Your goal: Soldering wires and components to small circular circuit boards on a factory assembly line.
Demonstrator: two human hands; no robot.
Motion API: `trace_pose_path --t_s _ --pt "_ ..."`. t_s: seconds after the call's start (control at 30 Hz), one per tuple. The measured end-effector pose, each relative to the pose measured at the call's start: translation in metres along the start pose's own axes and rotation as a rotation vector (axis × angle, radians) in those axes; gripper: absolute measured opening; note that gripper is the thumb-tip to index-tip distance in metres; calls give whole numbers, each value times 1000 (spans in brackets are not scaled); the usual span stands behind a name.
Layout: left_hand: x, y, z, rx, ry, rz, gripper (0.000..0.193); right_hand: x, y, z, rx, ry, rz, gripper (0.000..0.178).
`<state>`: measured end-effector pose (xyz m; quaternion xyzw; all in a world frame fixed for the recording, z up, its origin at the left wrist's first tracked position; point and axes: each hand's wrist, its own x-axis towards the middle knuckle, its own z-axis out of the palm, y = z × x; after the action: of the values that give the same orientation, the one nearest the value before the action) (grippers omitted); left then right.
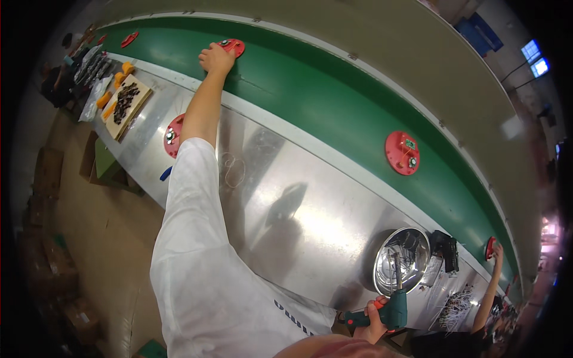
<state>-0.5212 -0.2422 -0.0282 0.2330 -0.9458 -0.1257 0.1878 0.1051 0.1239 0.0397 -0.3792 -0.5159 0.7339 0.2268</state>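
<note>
At the far left of the green conveyor belt, my left hand is closed on the edge of a red round disc with small electronic parts on it. Its fingers partly cover the disc. Near the lower edge my right hand grips a teal soldering gun, its metal barrel pointing up over a shiny steel bowl. A second red disc lies on the metal table, partly behind my left forearm. Another red disc, carrying a green circuit board, rests on the belt at right.
Beyond the metal table runs the green belt. A wooden tray of small dark parts sits at left by orange items. Right of the bowl are a black item and white wires. A co-worker's hand touches a red disc.
</note>
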Motion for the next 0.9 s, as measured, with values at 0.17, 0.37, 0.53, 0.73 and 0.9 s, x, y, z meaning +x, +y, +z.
trace_pose_path --t_s 0.17,0.37,0.53,0.73,0.9 --pt "-14 8 3 -64 -7 170 53 -10 -7 2 11 35 29 37" --pt "-159 31 -57 -542 -356 912 41 3 0 -6 -11 -71 65 40" --pt "-327 12 -160 -713 -1016 1394 42 8 8 -12 120 -245 69 42" --pt "-419 -35 -186 -645 -1134 1587 54 0 18 -11 108 -341 117 40" --pt "-445 -60 -207 -743 -852 1022 64 -7 26 -13 146 -393 142 40"
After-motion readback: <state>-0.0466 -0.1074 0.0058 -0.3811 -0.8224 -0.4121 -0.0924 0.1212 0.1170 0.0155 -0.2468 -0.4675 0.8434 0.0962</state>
